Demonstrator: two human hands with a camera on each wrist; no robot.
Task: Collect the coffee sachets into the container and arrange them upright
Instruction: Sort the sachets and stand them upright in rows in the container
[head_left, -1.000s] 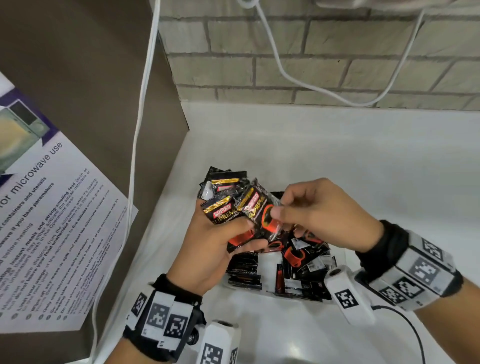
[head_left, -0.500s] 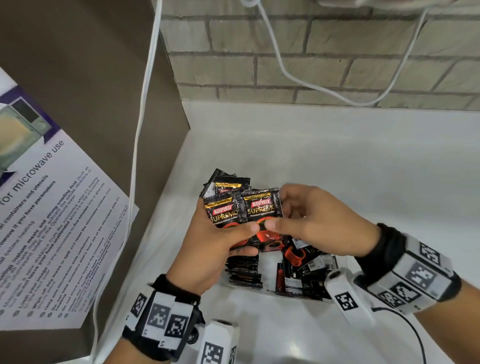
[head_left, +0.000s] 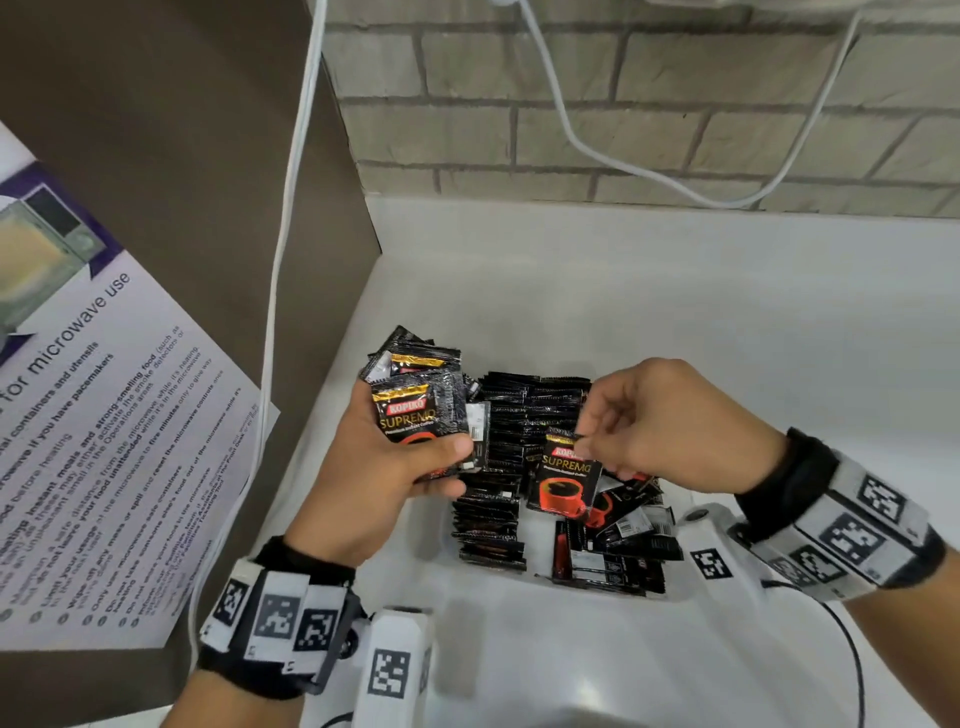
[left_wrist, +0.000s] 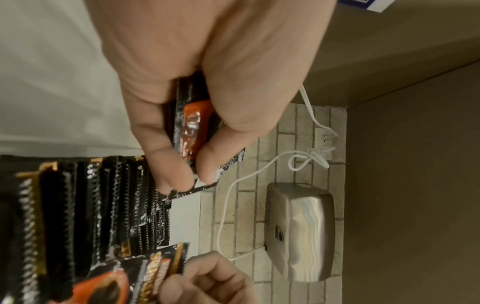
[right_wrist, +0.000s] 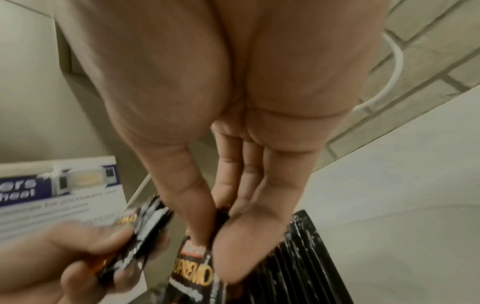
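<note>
My left hand (head_left: 415, 457) grips a stack of black coffee sachets (head_left: 415, 415) at the container's left edge; the left wrist view shows thumb and fingers curled round that stack (left_wrist: 192, 131). My right hand (head_left: 587, 441) pinches the top edge of a single sachet (head_left: 563, 475) with a red cup printed on it, hanging upright over the container; the same sachet (right_wrist: 193, 273) is in the right wrist view. The white container (head_left: 613, 595) holds rows of upright sachets (head_left: 514, 447) on its left and loose, lying sachets (head_left: 618, 545) on its right.
The container sits on a white counter (head_left: 675, 312) in a corner, below a brick wall (head_left: 623, 104) with a white cable (head_left: 623, 161). A brown panel with a microwave notice (head_left: 104, 441) stands to the left. A metal wall unit (left_wrist: 298, 232) shows in the left wrist view.
My right hand has let go of the stack it was touching, moved right and down, and now holds a single sachet over the container. My left hand has kept the stack.
</note>
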